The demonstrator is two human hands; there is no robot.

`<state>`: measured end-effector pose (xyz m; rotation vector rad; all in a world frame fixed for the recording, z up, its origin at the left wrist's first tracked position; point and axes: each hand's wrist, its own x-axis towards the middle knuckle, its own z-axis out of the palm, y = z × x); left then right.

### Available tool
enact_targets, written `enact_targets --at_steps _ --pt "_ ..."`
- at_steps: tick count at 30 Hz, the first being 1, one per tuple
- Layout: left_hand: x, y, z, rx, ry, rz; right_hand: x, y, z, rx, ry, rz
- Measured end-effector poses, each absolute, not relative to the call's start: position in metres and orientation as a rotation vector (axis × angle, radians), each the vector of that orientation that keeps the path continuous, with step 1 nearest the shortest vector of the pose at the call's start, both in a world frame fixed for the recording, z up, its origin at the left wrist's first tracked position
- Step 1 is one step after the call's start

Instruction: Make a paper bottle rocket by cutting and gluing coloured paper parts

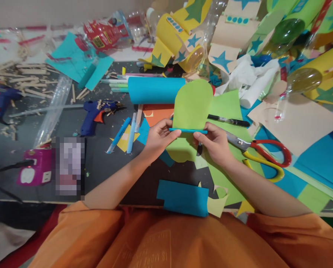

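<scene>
Both my hands hold a light green paper cut-out [193, 106] with a rounded top, standing upright above the dark table. A thin blue stick [187, 130] lies across its lower edge. My left hand [158, 137] pinches the stick's left end and the paper. My right hand [214, 143] pinches the right end. Behind the cut-out lies a blue paper roll [154, 90].
Red and yellow scissors [263, 155] and a black marker [228, 120] lie to the right. A blue glue gun [95, 113] rests to the left, with pens [124, 136] nearby. A blue paper piece [183, 197] lies at the near edge. Decorated plastic bottles [183, 37] crowd the back.
</scene>
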<state>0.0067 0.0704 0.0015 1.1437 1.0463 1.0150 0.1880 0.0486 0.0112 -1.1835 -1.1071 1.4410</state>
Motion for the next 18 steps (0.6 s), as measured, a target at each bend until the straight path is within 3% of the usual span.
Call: enact_targets --at_steps 7,18 --pt "0.0048 0.0724 -0.0043 1.166 1.026 1.135 0.1872 0.0492 0.0111 -1.123 -1.095 1.469" --pt "0.0041 0.0690 0.0026 1.309 1.028 0.924 0.1894 0.0490 0.0080 -1.141 -1.124 1.546"
